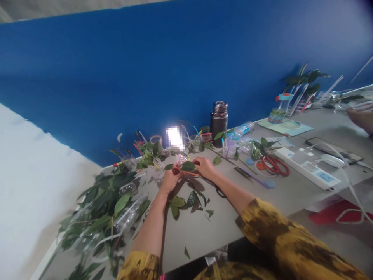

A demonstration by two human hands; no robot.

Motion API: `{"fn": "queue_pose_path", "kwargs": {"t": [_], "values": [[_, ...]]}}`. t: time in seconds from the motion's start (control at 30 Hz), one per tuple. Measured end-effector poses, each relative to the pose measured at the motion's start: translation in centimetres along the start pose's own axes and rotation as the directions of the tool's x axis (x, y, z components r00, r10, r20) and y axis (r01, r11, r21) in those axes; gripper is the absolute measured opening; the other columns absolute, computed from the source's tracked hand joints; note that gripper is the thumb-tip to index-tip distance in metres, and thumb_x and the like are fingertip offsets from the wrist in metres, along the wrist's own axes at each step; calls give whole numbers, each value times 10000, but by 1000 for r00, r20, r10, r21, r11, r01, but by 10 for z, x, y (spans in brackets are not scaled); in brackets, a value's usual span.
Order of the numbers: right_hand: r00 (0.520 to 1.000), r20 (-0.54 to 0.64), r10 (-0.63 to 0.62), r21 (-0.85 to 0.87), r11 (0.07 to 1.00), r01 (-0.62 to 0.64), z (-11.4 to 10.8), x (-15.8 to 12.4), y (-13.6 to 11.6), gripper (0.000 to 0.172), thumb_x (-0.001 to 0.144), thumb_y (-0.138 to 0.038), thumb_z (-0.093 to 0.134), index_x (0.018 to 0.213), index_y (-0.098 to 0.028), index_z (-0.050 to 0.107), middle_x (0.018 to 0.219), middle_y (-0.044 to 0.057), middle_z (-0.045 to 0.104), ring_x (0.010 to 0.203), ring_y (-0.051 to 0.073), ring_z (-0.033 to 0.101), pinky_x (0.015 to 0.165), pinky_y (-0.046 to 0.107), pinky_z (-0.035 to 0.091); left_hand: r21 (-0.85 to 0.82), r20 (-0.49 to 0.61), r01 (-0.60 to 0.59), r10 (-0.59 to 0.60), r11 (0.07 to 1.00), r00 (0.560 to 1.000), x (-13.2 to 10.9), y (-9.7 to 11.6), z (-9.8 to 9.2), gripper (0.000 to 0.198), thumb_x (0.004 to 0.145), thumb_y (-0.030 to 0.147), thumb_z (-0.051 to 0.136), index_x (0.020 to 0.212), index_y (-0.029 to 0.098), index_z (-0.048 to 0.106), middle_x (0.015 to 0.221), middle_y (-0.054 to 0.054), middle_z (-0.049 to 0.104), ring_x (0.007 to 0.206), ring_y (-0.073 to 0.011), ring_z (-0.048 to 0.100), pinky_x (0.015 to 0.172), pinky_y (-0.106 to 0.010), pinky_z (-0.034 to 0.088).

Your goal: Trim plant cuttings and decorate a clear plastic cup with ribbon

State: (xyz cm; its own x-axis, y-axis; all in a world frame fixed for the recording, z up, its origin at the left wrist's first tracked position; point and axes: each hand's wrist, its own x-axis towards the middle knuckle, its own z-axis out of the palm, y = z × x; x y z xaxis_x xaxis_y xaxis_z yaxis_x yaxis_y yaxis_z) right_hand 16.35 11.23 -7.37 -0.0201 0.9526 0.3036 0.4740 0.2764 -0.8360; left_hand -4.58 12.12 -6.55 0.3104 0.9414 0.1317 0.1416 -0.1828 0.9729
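Note:
My left hand [170,181] and my right hand [205,167] are close together above a grey table [210,229]. Between them they pinch a green leaf on a stem [188,166], with a thin orange straw [189,173] running along it. A small red piece [176,169] sits at my left fingertips, and a scrap of clear plastic [181,158] stands just beyond it. Loose green leaves [177,204] lie on the table under my wrists. A heap of leafy cuttings and cut plastic bottles [107,206] lies to the left of my left arm.
Beyond my hands stand a dark steel flask [219,123] and a plastic water bottle [240,130]. Red-handled scissors [274,165], a white power strip [309,167] and a phone [332,149] lie to the right. A co-worker's hand [359,118] enters at the right edge. A blue wall [116,77] backs the table.

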Motion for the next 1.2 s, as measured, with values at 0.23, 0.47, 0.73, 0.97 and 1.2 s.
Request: {"fn": "queue_pose_path", "kwargs": {"t": [0.23,0.47,0.73,0.97,1.2], "values": [[1000,-6,1,45,999,-1,2,1,4,85,790,-149,699,798,-185,776,756,-6,736,724,155,628,690,248,409,1,-24,4,-4,1000,1000,-2,4,0,494,640,393,879,1059,182,724,946,-67,807,915,-260,743,870,-385,582],[1000,13,3,100,995,-4,6,0,5,66,791,-202,740,735,-182,767,684,-11,713,673,152,611,655,242,411,47,-8,38,-37,998,999,-4,11,-4,521,612,436,882,1037,176,729,883,-50,797,853,-247,728,843,-368,570],[999,41,-5,81,997,1,-3,2,1,81,759,-127,721,790,-175,778,724,-8,730,688,151,624,664,242,414,49,5,19,-19,999,1000,-5,11,-1,436,662,406,846,1010,186,702,908,-45,791,871,-241,727,811,-347,566],[998,55,-8,62,998,4,-7,4,3,62,764,-145,730,811,-169,762,727,-7,731,692,150,630,667,239,427,120,-17,0,2,993,1000,-3,2,-2,368,691,365,825,992,195,697,832,-18,765,800,-219,710,785,-332,560],[998,61,-16,16,1000,15,-8,7,9,55,749,-177,764,799,-168,744,748,-8,732,686,139,621,660,230,426,128,-9,-17,18,992,1000,-2,-1,-2,415,704,369,815,1063,195,701,848,-16,766,792,-208,706,768,-318,556]]}}
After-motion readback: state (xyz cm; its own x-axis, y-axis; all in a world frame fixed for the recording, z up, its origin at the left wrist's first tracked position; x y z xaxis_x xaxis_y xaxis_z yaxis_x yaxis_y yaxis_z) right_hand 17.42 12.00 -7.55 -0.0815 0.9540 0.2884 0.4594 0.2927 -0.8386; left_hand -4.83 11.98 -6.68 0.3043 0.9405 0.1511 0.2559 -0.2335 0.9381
